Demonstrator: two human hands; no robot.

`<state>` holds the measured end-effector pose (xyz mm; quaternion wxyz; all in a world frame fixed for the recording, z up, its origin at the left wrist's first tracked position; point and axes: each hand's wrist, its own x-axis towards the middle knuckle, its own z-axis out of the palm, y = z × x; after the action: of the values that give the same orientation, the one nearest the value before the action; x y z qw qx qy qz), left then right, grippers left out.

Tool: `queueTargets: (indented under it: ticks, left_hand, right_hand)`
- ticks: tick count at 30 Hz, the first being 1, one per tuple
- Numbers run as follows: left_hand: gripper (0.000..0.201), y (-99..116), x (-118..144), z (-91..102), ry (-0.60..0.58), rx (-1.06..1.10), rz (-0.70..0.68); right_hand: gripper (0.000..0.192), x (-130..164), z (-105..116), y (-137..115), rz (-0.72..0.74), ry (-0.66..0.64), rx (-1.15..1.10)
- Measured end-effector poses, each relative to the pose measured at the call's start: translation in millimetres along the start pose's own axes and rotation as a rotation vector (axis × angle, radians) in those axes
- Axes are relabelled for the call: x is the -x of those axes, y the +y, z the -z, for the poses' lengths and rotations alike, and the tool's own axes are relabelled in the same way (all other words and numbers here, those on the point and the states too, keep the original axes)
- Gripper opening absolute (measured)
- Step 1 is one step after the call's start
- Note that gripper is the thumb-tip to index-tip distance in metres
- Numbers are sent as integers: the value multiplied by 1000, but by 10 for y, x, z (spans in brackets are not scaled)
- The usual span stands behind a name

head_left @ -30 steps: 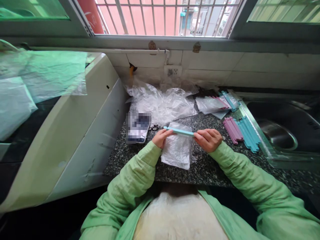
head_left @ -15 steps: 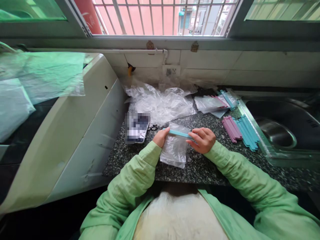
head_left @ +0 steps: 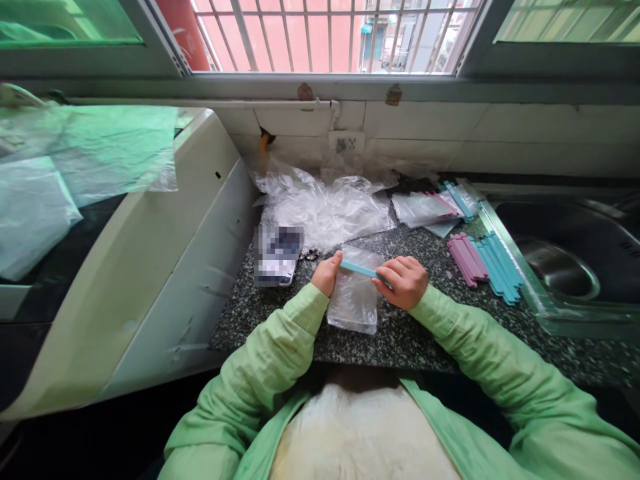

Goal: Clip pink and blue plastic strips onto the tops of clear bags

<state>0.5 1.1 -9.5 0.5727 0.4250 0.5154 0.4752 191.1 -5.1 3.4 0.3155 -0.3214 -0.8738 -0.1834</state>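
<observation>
Head view: both hands work well left of the sink [head_left: 547, 313], over a flat clear bag [head_left: 353, 307] lying on the counter. A pale blue strip [head_left: 359, 269] crosses the upper part of that bag. The left hand [head_left: 327, 273] pinches one end of it, thumb on top, and the right hand [head_left: 404, 283] pinches the other end between curled fingers and thumb. I can't tell from here whether the bag's film is caught inside the strip.

The sink has a round steel bowl [head_left: 555, 273] in it. Near its far left corner lie clear packets [head_left: 425, 208] with pink and blue strips on or in them; I can't say which. Farther left of the sink, behind the hands, a heap of crumpled clear plastic [head_left: 327, 210] spreads up to the wall.

Loose pink strips [head_left: 467, 261] and blue strips [head_left: 496, 270] lie side by side, the blue ones up against the sink's left rim. Between them and the right hand I see speckled counter [head_left: 425, 333], which runs left from the sink to a pale appliance [head_left: 175, 227]; its front edge passes just before the person's body.

Left of the left hand, farther from the sink, lies a phone [head_left: 290, 257], its face blocked out in squares and unreadable.
</observation>
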Motion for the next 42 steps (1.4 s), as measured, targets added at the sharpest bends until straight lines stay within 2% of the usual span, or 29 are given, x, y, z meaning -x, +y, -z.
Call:
queueTargets:
  ticks: [4,11,19,27,42]
  left_hand:
    - [56,54,33,-22,50,-25,-51]
    - [57,127,86,-63,26,-45,-65]
    - [49,48,85,-54,17,-43,-119]
    - [56,98,114,-84,7,-9,-125]
    - [55,56,107,-64,3,20,-159]
  right_hand:
    - [18,-22,-5,-37,-28,-7,-10]
    - [17,-11,-28,-37,-37,11,-72]
    - [14,11,-59,-44,-63,55,-209]
    - [10,7,-44,-43,-37,107,-234]
    - [5,15,-55,-44,2,172,-259]
